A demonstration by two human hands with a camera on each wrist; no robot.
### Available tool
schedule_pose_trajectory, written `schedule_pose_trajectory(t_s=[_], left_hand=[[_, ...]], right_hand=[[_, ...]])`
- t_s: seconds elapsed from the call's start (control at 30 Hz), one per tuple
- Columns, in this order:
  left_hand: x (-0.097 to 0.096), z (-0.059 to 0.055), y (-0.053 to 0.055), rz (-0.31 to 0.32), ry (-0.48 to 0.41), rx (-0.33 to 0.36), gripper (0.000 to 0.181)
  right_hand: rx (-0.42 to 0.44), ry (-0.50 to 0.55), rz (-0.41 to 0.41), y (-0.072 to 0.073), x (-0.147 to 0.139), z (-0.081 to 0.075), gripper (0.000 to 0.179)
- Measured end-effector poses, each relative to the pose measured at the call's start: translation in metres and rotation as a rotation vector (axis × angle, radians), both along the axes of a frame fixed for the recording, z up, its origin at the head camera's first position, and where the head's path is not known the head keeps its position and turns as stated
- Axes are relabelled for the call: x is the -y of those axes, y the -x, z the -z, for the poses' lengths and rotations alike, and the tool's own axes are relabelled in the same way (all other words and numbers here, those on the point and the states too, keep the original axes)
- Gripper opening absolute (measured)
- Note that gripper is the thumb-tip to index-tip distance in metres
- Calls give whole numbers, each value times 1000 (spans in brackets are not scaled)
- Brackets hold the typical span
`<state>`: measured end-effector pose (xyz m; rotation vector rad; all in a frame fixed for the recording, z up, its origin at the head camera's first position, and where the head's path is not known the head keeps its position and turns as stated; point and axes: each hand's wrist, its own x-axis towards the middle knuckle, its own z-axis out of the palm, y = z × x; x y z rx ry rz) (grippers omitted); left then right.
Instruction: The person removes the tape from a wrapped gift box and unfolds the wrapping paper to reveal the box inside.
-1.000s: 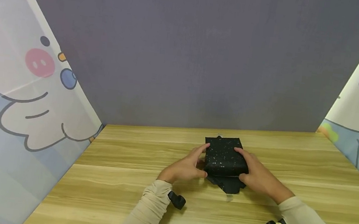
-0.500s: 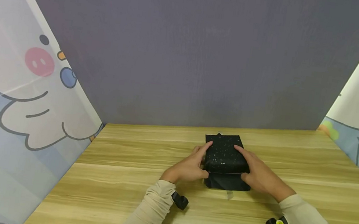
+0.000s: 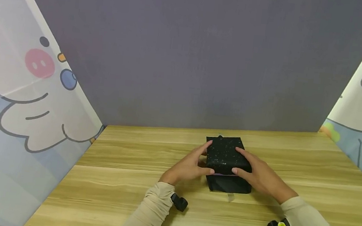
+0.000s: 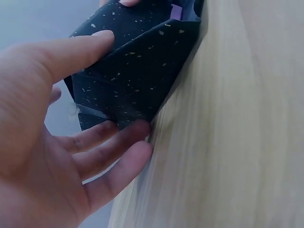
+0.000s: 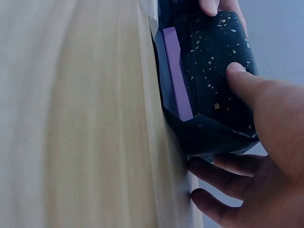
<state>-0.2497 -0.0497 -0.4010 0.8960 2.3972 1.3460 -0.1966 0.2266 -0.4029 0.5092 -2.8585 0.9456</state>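
Note:
A box wrapped in black wrapping paper [image 3: 224, 153] with pale and gold specks lies on the table, right of the middle in the head view. My left hand [image 3: 187, 168] grips its left end, thumb on the front edge and fingers along the side. At the opposite end, my right hand [image 3: 258, 173] holds it the same way, its thumb pressing the front. Below the thumbs, a loose black paper flap [image 3: 229, 185] spreads toward me. A strip of the purple box [image 5: 177, 76] shows through the open front of the paper in the right wrist view.
Wood-grain tabletop [image 3: 119, 180] surrounds the package. A small piece of tape [image 3: 230, 197] sits just in front of the flap. Behind the table rises a grey panel [image 3: 187, 54], with cartoon-printed sheets [image 3: 6, 115] at both sides.
The front flap, bunched and uneven a second ago, now lies flatter and straighter. Both thumbs have moved inward along the package's front edge, the right one more.

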Motion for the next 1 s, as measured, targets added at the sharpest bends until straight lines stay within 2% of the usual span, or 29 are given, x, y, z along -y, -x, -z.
schedule_pose_trajectory(t_s=[0.27, 0.4, 0.5, 0.7, 0.83, 1.0], left_hand=[[0, -1, 2, -31, 16, -6, 100], [-1, -1, 0, -50, 33, -2, 92], [-2, -2, -2, -42, 77, -43, 82], [-3, -5, -7, -54, 260, -182, 69], [-5, -7, -10, -80, 339, -249, 66], [-5, -10, -12, -89, 371, -258, 67]], right_hand=[[47, 31, 29, 0, -5, -2, 80], [57, 56, 30, 1, -8, -2, 79], [52, 78, 21, 3, -10, -3, 75], [40, 131, 17, 6, -17, -5, 66], [38, 147, 72, 7, -24, -9, 69], [-25, 203, 179, 7, -30, -13, 73]])
